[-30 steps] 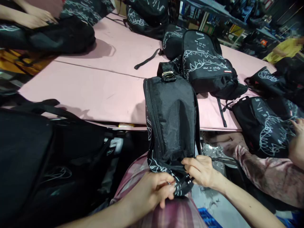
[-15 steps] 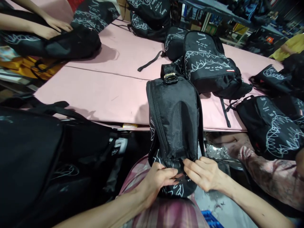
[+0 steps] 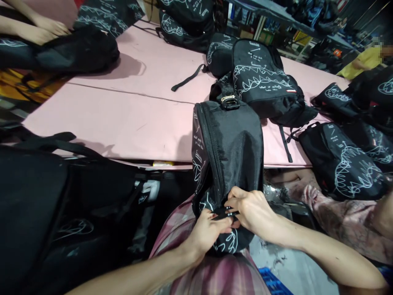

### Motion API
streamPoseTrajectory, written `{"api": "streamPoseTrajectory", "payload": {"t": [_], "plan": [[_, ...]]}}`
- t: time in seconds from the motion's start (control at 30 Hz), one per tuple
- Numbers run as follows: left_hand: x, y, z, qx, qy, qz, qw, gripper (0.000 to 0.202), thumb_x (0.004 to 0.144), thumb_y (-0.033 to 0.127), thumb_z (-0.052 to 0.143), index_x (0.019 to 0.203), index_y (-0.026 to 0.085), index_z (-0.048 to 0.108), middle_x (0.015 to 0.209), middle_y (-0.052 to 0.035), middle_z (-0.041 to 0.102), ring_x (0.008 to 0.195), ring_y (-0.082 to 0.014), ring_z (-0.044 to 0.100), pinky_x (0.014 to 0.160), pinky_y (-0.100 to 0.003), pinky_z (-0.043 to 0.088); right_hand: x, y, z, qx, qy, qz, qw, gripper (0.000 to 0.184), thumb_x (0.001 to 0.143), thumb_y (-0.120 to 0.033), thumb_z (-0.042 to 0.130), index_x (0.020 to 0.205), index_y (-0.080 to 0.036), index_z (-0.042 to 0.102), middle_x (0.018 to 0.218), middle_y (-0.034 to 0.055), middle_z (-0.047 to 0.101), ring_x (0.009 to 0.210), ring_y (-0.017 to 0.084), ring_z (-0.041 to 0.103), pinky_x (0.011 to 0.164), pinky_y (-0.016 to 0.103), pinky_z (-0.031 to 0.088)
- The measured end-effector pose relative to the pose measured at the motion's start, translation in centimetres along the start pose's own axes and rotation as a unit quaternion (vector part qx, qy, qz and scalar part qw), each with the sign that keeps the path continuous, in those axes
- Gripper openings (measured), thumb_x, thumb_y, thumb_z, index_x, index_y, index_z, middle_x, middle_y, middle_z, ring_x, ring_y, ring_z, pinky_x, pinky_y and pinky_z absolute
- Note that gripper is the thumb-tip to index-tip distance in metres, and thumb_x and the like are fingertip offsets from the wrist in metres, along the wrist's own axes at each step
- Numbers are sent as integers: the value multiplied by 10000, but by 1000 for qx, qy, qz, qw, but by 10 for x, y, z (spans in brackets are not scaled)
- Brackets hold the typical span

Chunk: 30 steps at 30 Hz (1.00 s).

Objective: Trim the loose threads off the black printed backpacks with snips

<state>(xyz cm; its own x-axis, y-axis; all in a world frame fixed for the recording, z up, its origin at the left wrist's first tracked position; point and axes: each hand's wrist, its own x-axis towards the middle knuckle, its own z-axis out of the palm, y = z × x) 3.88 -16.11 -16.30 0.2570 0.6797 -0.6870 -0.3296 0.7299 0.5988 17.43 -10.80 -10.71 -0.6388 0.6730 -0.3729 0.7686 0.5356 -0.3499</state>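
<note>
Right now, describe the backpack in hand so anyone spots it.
Find the pink table. Mid-picture, a black backpack with a shiny buckle stretches from table edge to plaid-covered lap. Unlike its neighbours, it has the wearer's left hand and right hand at its lower end.

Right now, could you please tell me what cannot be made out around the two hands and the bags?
Head view, the part of the backpack that the left hand and right hand pinch: covered by their fingers.
Head view, the rest of the far-left bag: cut off by the left edge.
Head view, the shelf goods behind: too small and blurred.
</note>
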Motion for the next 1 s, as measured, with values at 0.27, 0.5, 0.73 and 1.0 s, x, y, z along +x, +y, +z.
{"api": "streamPoseTrajectory", "payload": {"t": [0.27, 0.5, 0.73, 1.0], "plan": [[-4, 7, -4, 32, -30, -13, 999, 257, 608, 360, 740, 654, 121, 657, 734, -76, 700, 754, -216, 658, 775, -338, 505, 1, 0, 23, -19, 84, 25, 996, 129, 720, -67, 473, 800, -147, 535, 833, 38, 534, 598, 118, 499, 536, 235, 345], [-9, 14, -9, 36, -69, -24, 997, 283, 697, 400, 665, 669, 118, 656, 804, -107, 715, 822, -217, 657, 807, -329, 479, -23, 10, 7, 148, 235, 38, 960, 169, 829, -71, 404, 802, -175, 535, 806, 32, 556, 696, 122, 553, 611, 217, 422], [-7, 13, -9, 43, -60, -32, 997, 244, 707, 348, 648, 653, 111, 664, 754, -102, 706, 766, -202, 654, 770, -315, 480, -42, 9, -11, -34, 128, 143, 981, 367, 792, -358, 607, 1115, -193, 549, 890, 48, 662, 724, 187, 652, 581, 256, 458], [-7, 14, -9, 68, -63, -28, 995, 280, 719, 366, 620, 613, 112, 668, 702, -87, 688, 725, -187, 640, 755, -301, 472, -31, 3, -10, -31, 116, 138, 983, 203, 829, -344, 554, 944, -196, 633, 849, 34, 679, 734, 190, 655, 592, 252, 429]]}}
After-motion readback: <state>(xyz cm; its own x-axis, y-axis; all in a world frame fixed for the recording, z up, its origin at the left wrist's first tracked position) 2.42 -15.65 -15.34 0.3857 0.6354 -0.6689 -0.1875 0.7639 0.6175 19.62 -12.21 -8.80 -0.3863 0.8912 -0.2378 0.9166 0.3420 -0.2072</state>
